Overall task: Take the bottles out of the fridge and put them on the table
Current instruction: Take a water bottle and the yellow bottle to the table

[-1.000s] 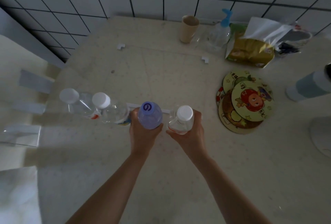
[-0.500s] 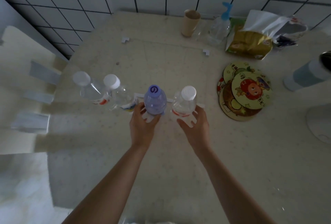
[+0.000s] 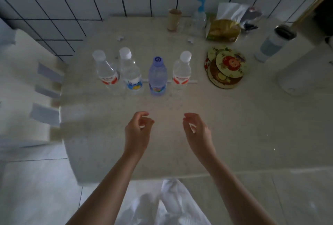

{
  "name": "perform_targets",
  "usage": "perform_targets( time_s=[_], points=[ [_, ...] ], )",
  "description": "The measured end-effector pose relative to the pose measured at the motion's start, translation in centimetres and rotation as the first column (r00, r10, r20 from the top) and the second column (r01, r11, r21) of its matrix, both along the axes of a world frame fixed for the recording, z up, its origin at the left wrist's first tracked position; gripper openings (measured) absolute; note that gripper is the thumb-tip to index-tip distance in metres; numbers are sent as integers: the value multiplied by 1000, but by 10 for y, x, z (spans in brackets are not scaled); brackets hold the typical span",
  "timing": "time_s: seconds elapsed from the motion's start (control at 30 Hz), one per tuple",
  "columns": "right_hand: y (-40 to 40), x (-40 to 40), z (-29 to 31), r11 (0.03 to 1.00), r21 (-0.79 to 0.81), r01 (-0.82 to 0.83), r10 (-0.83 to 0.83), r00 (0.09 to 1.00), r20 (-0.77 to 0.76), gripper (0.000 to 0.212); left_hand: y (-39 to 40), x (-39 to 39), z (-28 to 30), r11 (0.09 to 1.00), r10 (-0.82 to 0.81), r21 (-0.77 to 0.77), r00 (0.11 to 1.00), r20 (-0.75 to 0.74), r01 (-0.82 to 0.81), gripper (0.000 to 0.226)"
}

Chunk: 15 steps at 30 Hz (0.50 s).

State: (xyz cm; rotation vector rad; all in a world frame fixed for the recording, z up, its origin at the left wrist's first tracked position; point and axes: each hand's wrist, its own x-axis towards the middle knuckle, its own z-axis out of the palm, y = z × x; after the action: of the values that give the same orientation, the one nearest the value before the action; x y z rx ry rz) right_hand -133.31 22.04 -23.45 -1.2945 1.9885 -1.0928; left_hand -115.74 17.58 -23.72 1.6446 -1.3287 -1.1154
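Several bottles stand upright in a row on the pale table (image 3: 234, 125). From the left: a clear bottle with a red label (image 3: 106, 70), a clear bottle with a blue and yellow label (image 3: 130, 71), a purple-tinted bottle with a purple cap (image 3: 157, 77), and a clear bottle with a red label (image 3: 182, 70). My left hand (image 3: 137, 131) and my right hand (image 3: 197, 131) hover over the table nearer to me than the row, fingers loosely curled, holding nothing. No fridge is in view.
A stack of round cartoon coasters (image 3: 226, 67) lies right of the bottles. At the back stand a paper cup (image 3: 173, 19), a blue-topped pump bottle (image 3: 199, 16) and a yellow tissue pack (image 3: 223, 29). A tumbler (image 3: 274, 43) stands far right; a white chair (image 3: 27, 89) is left.
Both hands let go of the purple bottle and the right clear bottle and drew back toward me. The two bottles stay standing in the row.
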Motion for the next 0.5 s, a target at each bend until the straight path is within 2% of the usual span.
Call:
perform_targets(
  time_s=[0.1, 0.27, 0.43, 0.5],
  points=[
    [53, 31, 5, 1000, -3, -4, 4, 999, -32, 27, 44, 30, 4, 997, -68, -39, 997, 23, 68, 24],
    [139, 82, 10, 998, -44, -40, 37, 998, -54, 26, 122, 85, 19, 986, -149, -55, 984, 97, 155, 14],
    [199, 121, 20, 995, -8, -100, 100, 993, -64, 26, 187, 135, 25, 936, -351, 107, 918, 186, 336, 8],
    [214, 133, 24, 989, 0, -145, 145, 987, -73, 22, 207, 147, 29, 934, -352, 135, 914, 201, 330, 12]
  ],
)
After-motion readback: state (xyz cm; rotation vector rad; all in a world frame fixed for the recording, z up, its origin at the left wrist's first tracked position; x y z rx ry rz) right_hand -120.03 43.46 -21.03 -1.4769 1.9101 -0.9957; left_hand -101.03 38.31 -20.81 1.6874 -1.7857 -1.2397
